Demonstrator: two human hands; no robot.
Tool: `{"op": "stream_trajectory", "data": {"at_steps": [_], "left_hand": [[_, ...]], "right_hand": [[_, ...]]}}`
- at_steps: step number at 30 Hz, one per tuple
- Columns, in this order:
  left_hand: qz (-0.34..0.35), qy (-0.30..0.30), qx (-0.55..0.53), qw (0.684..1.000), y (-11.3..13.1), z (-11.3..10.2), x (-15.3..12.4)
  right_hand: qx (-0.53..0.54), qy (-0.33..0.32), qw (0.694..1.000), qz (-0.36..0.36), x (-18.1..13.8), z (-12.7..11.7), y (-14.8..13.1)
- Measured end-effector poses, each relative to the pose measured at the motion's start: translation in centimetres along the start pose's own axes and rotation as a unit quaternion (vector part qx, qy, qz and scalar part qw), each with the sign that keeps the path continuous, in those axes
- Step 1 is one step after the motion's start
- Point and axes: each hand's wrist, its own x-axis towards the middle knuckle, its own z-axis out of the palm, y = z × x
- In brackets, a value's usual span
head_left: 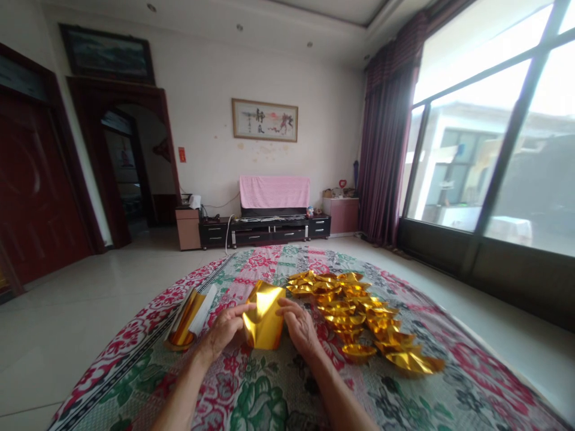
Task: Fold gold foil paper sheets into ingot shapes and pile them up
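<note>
A shiny sheet of gold foil paper (266,326) is held upright between my two hands, just above the patterned cloth. My left hand (223,328) pinches its left edge with thumb and fingers. At the right edge, my right hand (299,326) grips the same sheet. Light glares off its upper middle, and the surface bends slightly. Close by on the right lie several folded gold paper ingots (345,320), boat-shaped and set in rough rows. To the left of my left hand rests a curled stack of gold paper sheets (186,320) with a white backing.
A floral cloth (260,401) in red, green and grey covers the surface under my hands. Beyond it stands a low black cabinet (269,233) with a pink cloth (275,191) over a screen-shaped object. Windows (471,149) and a purple curtain (386,143) are on the right.
</note>
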Motion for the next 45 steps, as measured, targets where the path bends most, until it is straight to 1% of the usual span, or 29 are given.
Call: {"op": "stream_trajectory", "data": {"at_steps": [2, 4, 7, 9, 12, 14, 17, 20, 24, 27, 30, 33, 37, 41, 45], "left_hand": [[0.001, 0.006, 0.017, 1.0, 0.2, -0.1, -0.2], [0.015, 0.017, 0.024, 0.999, 0.4, -0.1, -0.2], [0.029, 0.039, 0.024, 0.999, 0.5, 0.0, -0.1], [0.025, 0.054, 0.021, 0.998, 0.4, 0.2, 0.2], [0.034, 0.082, 0.0, 0.996, 0.0, 0.2, 0.7], [0.051, 0.1, -0.017, 0.994, -0.3, 0.1, 1.0], [0.07, 0.121, -0.033, 0.99, -0.6, 0.0, 1.3], [0.09, 0.144, -0.043, 0.984, -0.6, 0.1, 1.5], [0.106, 0.13, -0.091, 0.982, -0.4, 0.4, 1.4], [0.083, 0.12, -0.101, 0.984, -0.4, 0.3, 1.4], [0.05, 0.116, -0.077, 0.989, -0.6, -0.1, 1.6], [0.03, 0.123, -0.051, 0.991, -0.6, -0.4, 1.5], [0.018, 0.12, -0.053, 0.991, -0.1, -0.1, 1.1], [0.034, 0.123, -0.057, 0.99, 0.1, 0.2, 0.8], [0.083, 0.128, -0.056, 0.987, -0.1, 0.5, 1.0]], "right_hand": [[-0.007, 0.012, 1.0, 0.009, 0.0, 0.2, 0.1], [-0.007, 0.042, 0.999, 0.005, 0.1, 0.6, 0.4], [0.009, 0.088, 0.996, 0.002, 0.2, 1.5, 1.3], [0.035, 0.096, 0.995, 0.017, 0.3, 1.9, 1.8], [0.091, 0.06, 0.992, 0.06, 0.4, 2.3, 1.9], [0.115, 0.026, 0.989, 0.086, 0.5, 2.2, 1.7], [0.149, -0.004, 0.982, 0.114, 0.5, 1.9, 1.1], [0.179, -0.007, 0.972, 0.153, 0.3, 1.6, 0.3], [0.214, -0.002, 0.956, 0.201, 0.0, 1.5, -0.7], [0.241, -0.002, 0.943, 0.227, 0.1, 1.3, -1.2], [0.269, 0.0, 0.933, 0.24, 0.2, 1.2, -1.5], [0.299, 0.002, 0.927, 0.226, 0.3, 1.4, -1.7], [0.336, 0.005, 0.927, 0.165, 0.3, 1.6, -2.1], [0.332, 0.01, 0.939, 0.093, 0.3, 1.5, -2.3], [0.316, 0.013, 0.946, 0.072, 0.3, 1.4, -2.1]]}}
